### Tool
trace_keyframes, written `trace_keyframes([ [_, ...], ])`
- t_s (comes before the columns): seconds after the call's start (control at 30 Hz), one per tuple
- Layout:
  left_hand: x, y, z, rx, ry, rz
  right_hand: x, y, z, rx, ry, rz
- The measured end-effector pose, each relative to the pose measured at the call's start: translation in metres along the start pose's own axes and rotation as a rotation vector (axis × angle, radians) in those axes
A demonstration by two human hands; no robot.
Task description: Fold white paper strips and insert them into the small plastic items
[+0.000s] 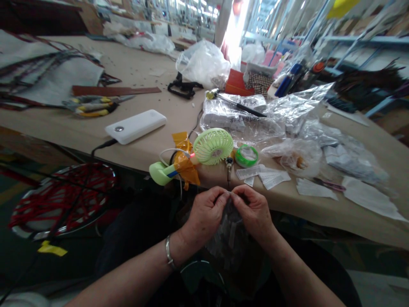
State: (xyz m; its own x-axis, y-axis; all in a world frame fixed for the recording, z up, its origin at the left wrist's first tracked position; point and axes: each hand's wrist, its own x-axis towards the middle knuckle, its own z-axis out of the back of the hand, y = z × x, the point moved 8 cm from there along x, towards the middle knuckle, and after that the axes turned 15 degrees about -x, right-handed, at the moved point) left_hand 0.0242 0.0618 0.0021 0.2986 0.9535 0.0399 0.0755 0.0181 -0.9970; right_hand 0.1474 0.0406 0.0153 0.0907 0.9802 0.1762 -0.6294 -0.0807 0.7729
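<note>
At the table's front edge, my left hand and my right hand meet with fingertips pinched. Something small and pale may sit between them, but it is too small to make out. Below them hangs or lies a greyish translucent plastic bag, partly in shadow. Just beyond my fingertips, a thin metal-tipped tool points toward me over the edge. Left of that tool, a light green handheld fan is taped down with orange tape. A green-rimmed roll lies to its right.
A white power bank with a cable lies left, before yellow-handled pliers. White paper labels, plastic bags and a hammer on wrapped packs cover the right. A red-strapped round stool stands lower left.
</note>
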Motion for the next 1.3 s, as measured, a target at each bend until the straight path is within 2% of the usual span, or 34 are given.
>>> trace_keyframes([
  [0.5, 0.007, -0.01, 0.001, 0.141, 0.033, -0.094, 0.009, 0.002, 0.0, -0.07, -0.04, 0.047],
  [1.3, 0.017, -0.003, 0.005, 0.119, 0.008, -0.106, 0.016, -0.002, -0.001, -0.094, -0.072, 0.064],
])
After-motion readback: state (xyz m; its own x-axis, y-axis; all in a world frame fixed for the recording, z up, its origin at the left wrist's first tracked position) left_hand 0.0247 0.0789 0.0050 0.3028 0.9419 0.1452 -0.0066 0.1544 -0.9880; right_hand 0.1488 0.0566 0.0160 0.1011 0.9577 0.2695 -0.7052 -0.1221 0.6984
